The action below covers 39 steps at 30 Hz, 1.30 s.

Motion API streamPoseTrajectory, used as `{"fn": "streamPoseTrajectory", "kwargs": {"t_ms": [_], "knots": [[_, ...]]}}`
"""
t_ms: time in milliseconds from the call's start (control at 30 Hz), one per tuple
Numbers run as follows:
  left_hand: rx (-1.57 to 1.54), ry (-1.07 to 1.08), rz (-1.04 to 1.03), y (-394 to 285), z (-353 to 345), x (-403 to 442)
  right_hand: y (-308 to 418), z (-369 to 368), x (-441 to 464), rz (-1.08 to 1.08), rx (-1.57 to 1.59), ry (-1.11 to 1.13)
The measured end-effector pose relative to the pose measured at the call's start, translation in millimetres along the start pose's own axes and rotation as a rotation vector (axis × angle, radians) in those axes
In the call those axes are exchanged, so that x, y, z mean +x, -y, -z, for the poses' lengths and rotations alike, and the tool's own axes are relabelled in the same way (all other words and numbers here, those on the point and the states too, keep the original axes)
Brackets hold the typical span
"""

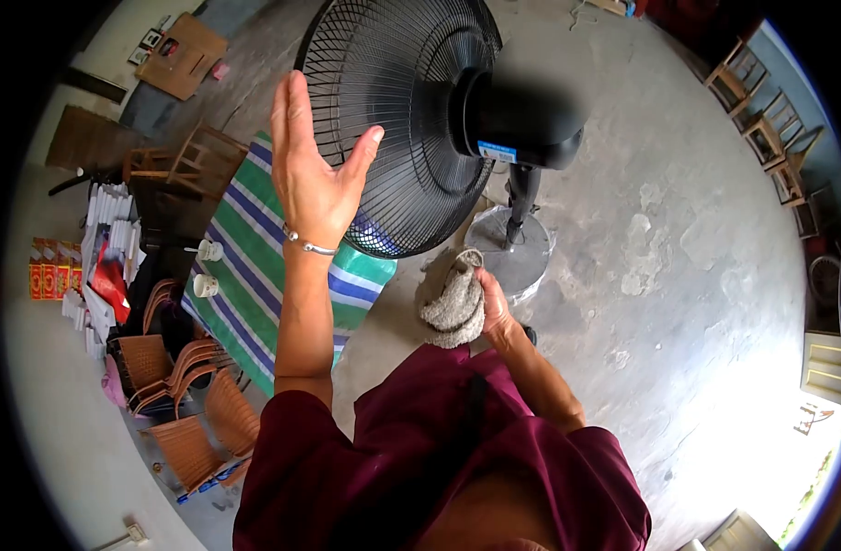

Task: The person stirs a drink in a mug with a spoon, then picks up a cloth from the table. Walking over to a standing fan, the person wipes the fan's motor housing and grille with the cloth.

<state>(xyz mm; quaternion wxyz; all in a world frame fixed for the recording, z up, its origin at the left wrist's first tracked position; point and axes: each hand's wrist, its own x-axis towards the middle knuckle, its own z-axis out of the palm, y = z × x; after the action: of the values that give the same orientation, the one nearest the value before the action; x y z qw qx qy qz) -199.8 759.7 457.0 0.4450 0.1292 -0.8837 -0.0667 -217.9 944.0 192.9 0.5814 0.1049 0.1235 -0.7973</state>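
A black standing fan (393,110) rises in front of me, its wire cage turned to the left and its motor housing (521,119) to the right. My left hand (315,174) is raised at the cage's left edge, fingers stretched and thumb apart, with nothing in it. Whether its fingertips touch the wire I cannot tell. Lower down, my right hand (496,303) grips a bunched grey cloth (454,303) in front of my body. Just beyond the cloth, the fan's pole meets its round base (505,253) on the floor.
A table with a green, blue and white striped cover (255,239) stands at left, holding two white cups (206,286). Stacked wicker chairs (168,367) are below it. Wooden chairs (774,129) line the right wall. The concrete floor (659,303) has pale worn patches.
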Motion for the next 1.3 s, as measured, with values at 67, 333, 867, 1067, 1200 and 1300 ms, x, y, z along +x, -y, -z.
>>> {"fn": "streamPoseTrajectory", "kwargs": {"t_ms": [67, 333, 867, 1067, 1200, 1300], "knots": [[-0.028, -0.025, -0.001, 4, 1, 0, 5, -6, -8, 0.053, -0.126, -0.021], [-0.178, -0.044, -0.042, 12, 0, -1, 24, -82, -39, 0.195, -0.663, -0.157], [-1.198, 0.313, 0.349, -33, 51, -151, -13, -180, -55, 0.626, -1.262, 0.322], [-1.215, 0.394, 0.646, 16, 70, -169, 4, -216, -29, 0.748, -1.791, 0.686], [-0.959, 0.26, 0.673, 54, 83, -182, 68, -240, -23, 1.178, -1.9, 0.169], [-1.032, 0.139, 0.879, 89, 79, -195, 104, -258, -10, 1.291, -1.928, -0.087]]}}
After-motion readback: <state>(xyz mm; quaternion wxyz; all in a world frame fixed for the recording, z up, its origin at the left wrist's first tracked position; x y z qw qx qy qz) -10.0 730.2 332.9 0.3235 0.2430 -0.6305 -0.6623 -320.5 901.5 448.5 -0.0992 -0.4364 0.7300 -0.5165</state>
